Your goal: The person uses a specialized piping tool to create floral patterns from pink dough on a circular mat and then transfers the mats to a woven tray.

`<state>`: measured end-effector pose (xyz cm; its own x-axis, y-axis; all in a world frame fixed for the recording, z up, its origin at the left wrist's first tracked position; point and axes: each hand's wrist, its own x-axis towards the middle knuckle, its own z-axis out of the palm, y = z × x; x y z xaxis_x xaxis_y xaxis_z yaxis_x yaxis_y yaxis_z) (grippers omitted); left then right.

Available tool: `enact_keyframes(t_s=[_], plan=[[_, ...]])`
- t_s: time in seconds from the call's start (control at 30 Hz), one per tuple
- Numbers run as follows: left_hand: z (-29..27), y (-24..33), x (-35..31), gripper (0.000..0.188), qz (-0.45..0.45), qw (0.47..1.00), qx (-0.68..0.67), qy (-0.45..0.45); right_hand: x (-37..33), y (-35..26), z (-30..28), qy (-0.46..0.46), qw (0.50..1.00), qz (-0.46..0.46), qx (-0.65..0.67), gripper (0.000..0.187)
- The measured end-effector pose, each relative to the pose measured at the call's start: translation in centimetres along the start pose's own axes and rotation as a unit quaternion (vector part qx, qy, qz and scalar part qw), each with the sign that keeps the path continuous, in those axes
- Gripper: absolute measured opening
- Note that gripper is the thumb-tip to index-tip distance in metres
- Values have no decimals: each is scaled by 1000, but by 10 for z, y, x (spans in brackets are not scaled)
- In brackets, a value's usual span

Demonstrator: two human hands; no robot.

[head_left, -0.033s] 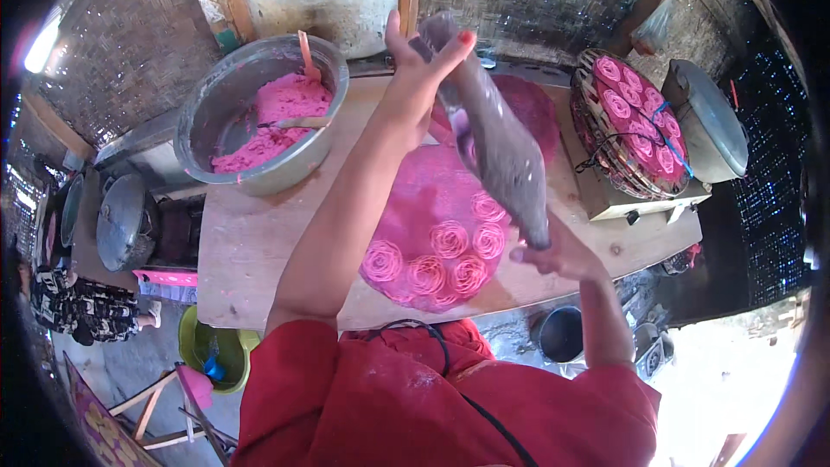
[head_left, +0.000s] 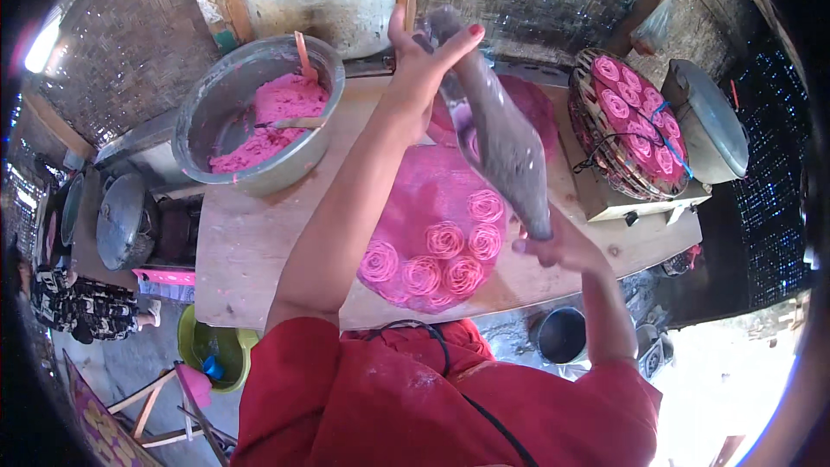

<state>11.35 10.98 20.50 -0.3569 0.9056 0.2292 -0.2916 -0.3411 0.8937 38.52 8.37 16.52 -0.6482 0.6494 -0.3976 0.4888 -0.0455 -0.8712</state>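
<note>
Piping bag (head_left: 501, 134) gripped both ends; swirls (head_left: 445, 255) crowd mat's near edge.

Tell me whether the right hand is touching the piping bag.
Touching. The head view shows the right hand closed around the lower tip of the piping bag, with no gap, while the left hand grips its top.

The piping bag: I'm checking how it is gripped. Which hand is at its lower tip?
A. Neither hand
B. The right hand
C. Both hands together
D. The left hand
B: the right hand pinches the narrow lower tip of the piping bag beside the pink round sheet with its rosettes, while the left hand grips the bag's upper end.
</note>
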Motion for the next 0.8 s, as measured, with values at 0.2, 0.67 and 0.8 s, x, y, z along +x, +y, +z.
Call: enact_keyframes(t_s=[0.2, 0.67, 0.8], plan=[[27, -96, 81, 110, -138, 983, 49, 114, 63, 74, -89, -131, 987, -43, 82, 51], [-29, -170, 96, 26, -80, 983, -75, 151, 122, 74, -102, -145, 989, 15, 42, 44], [-4, -156, 83, 32, -70, 981, -91, 159, 96, 65, -114, -147, 987, 27, 63, 43]])
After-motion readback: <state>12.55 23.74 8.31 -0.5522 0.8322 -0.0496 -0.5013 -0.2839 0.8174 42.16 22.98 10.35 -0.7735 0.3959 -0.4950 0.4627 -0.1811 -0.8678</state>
